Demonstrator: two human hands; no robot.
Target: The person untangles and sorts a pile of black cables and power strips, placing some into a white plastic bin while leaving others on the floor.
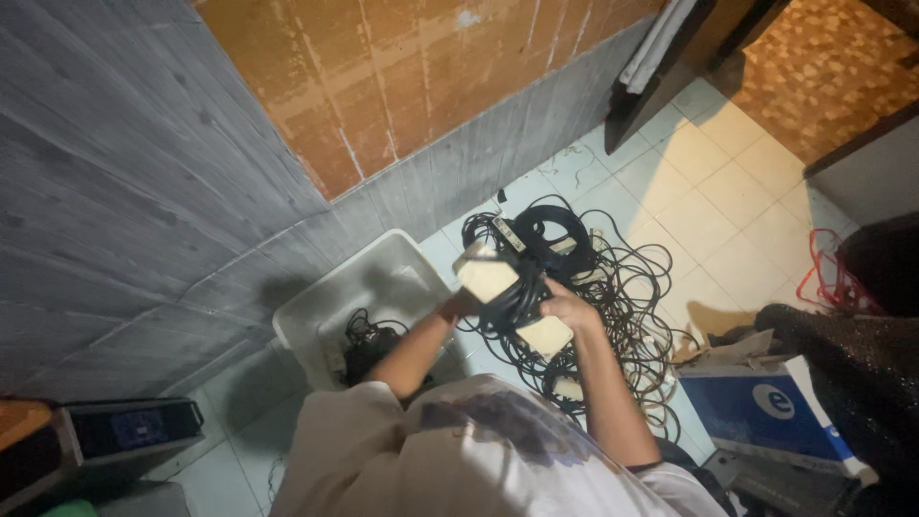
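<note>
Left hand (pixel 458 306) mostly hidden behind the blurred cable bundle (pixel 512 302); blue box (pixel 766 412) partly covered

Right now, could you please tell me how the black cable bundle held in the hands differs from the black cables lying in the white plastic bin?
The held cable bundle is lifted off the floor between the left hand and right hand, with cream blocks at its ends. The cables in the white bin rest loose and untouched, a smaller, darker heap. Both are black and tangled.
</note>
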